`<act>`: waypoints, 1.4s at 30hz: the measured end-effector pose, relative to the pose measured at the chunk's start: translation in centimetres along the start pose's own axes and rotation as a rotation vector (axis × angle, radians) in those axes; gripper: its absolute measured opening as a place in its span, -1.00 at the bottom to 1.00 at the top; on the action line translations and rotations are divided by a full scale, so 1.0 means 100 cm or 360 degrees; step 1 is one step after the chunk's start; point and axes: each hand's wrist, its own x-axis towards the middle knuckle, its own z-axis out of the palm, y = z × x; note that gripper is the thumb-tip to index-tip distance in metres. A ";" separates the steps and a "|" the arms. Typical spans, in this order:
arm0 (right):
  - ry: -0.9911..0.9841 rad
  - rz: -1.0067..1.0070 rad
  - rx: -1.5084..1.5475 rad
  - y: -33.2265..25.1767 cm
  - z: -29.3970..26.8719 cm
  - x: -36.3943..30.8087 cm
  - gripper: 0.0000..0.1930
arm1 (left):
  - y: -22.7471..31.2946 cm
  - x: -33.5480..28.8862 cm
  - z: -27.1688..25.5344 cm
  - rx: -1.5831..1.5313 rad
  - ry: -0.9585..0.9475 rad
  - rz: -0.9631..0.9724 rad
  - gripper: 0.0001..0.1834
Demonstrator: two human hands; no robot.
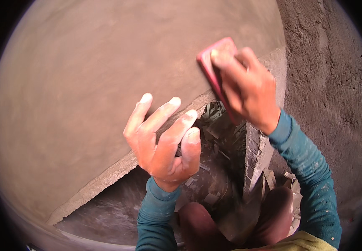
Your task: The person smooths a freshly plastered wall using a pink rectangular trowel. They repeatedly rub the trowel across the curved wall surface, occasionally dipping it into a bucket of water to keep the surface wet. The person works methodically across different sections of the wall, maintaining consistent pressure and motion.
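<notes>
My right hand point(250, 90) grips a flat red float point(211, 69) and presses it against a smooth brown plastered wall point(84, 83), near the wall's lower right edge. Fingers cover most of the float's back. My left hand point(162, 138) hovers lower and to the left, palm toward the wall, fingers spread and dusted with pale plaster, holding nothing. It is near the wall's rough lower edge point(118, 167); I cannot tell whether the fingertips touch it. Both forearms wear teal sleeves.
A rough unfinished grey wall point(335, 83) stands at the right. Below the plaster edge an opening point(218, 138) shows rubble and broken pieces on the floor. A narrow brick column edge point(254, 159) drops downward. My knees point(197, 221) show at the bottom.
</notes>
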 end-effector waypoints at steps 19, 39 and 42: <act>0.0115 -0.0181 0.0088 0.004 0.011 0.022 -0.56 | -0.006 0.014 0.003 0.0026 0.0021 -0.0090 -0.74; 0.0306 -0.0419 0.0174 0.006 0.029 0.105 -0.65 | -0.001 0.028 0.005 0.0029 -0.0035 -0.0164 -0.72; 0.0273 -0.0244 0.0049 0.042 0.021 0.123 -0.68 | -0.002 0.029 0.005 -0.0010 -0.0055 -0.0142 -0.73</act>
